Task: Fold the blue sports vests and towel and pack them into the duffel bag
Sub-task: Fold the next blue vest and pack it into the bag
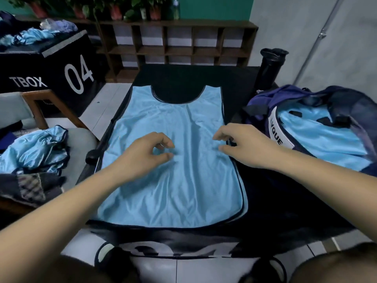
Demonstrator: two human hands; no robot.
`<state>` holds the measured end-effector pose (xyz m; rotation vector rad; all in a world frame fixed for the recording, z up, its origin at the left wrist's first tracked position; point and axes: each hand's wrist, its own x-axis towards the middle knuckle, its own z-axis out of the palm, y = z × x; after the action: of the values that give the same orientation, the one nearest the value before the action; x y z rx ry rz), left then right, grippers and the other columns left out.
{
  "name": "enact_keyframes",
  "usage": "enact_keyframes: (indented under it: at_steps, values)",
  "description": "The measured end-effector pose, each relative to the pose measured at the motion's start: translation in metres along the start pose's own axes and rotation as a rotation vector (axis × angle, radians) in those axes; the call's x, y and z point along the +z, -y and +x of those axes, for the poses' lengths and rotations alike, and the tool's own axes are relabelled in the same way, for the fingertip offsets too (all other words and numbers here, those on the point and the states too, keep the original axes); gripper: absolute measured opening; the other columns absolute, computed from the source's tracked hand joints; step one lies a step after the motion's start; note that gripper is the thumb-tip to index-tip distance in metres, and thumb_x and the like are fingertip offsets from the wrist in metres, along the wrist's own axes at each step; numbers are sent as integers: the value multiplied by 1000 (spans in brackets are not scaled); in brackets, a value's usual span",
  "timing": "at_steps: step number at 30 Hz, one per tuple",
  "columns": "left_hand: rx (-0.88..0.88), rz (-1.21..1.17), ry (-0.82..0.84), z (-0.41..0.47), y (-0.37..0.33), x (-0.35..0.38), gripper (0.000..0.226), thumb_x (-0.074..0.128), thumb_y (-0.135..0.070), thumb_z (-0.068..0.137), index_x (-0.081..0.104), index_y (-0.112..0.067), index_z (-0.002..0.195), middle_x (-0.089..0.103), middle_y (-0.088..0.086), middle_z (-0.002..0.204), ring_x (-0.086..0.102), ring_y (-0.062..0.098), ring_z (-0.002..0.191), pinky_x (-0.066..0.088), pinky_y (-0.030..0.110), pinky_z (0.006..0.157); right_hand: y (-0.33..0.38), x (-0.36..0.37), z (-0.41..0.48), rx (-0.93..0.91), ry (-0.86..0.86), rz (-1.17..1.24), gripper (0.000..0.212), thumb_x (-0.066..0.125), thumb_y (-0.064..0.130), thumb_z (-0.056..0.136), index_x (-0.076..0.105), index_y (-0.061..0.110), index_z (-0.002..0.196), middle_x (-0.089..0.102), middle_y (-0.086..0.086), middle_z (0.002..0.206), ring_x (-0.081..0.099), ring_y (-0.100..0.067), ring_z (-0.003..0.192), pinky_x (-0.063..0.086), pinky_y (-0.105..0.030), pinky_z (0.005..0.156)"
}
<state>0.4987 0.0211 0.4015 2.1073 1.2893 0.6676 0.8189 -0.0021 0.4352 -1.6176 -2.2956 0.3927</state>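
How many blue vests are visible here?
4: a flat vest on the black surface, a crumpled vest on the left chair, a packed vest in the bag at right, a heaped vest on the black box, far left. Heaps may hide more.

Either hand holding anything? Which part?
Cannot tell: left hand is curled over the middle of the vest, right hand at its right edge; no fabric visibly lifted.

duffel bag (344,101) cut off at right edge, potted plants (116,9) cropped at top, bag lettering (276,137) partly hidden
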Motion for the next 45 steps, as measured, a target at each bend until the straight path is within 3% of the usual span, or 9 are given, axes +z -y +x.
enact_keyframes:
  at_steps: [7,13,16,18,23,29,33,38,45]
  values:
    - [205,43,66,-17,-21,54,21,78,-29,96,72,-33,116,64,-17,113,60,-3,105,38,7,88,-19,21,-46,-75,-113,-303,26,67,14,93,68,26,117,61,6,110,58,-23,105,50,-45,90]
    - [245,71,21,-18,-7,85,29,72,-38,100,69,-41,128,61,-27,134,54,0,130,41,36,115,-30,34,-43,-101,-167,-448,41,70,19,93,63,24,133,61,6,125,54,-24,109,42,-42,90]
    - [240,74,1,-20,-5,89,30,66,-48,100,69,-45,129,58,-27,141,50,-3,135,41,45,116,-40,32,-40,-58,-163,-619,20,61,32,96,70,23,112,64,5,108,54,-27,105,39,-45,93]
    - [247,146,10,-23,-5,91,38,54,-60,98,66,-50,133,53,-28,148,45,-2,140,38,46,116,-45,30,-40,26,-167,-714,26,55,40,99,73,21,98,64,3,98,53,-29,101,38,-46,94]
    - [265,277,71,-31,-9,98,52,35,-72,100,52,-56,146,38,-29,161,27,-1,152,24,37,118,-41,32,-37,66,-180,-790,27,54,36,96,72,18,101,66,-1,101,53,-31,104,36,-49,105]
    - [261,281,82,-36,-11,98,56,32,-75,101,51,-55,150,35,-29,165,25,1,155,22,35,120,-14,45,-39,-183,-143,-442,41,51,35,105,62,19,142,60,1,146,51,-23,138,41,-44,112]
    - [255,265,91,-36,-11,97,57,34,-75,99,50,-55,150,34,-30,165,22,-2,156,19,31,120,-10,46,-42,20,44,-614,44,38,49,110,62,20,133,63,1,134,59,-26,122,41,-41,101]
    - [247,149,132,-37,-12,88,53,46,-73,99,56,-53,146,40,-29,162,26,-4,154,24,32,126,-15,40,-40,151,7,-826,45,36,48,109,69,17,115,67,-3,115,57,-29,115,38,-42,105]
    - [230,13,129,-36,-12,45,42,67,-48,103,62,-42,144,55,-30,147,48,-12,137,33,12,115,10,43,-24,64,-130,-678,38,49,42,103,65,14,124,64,-5,123,58,-31,111,46,-45,93]
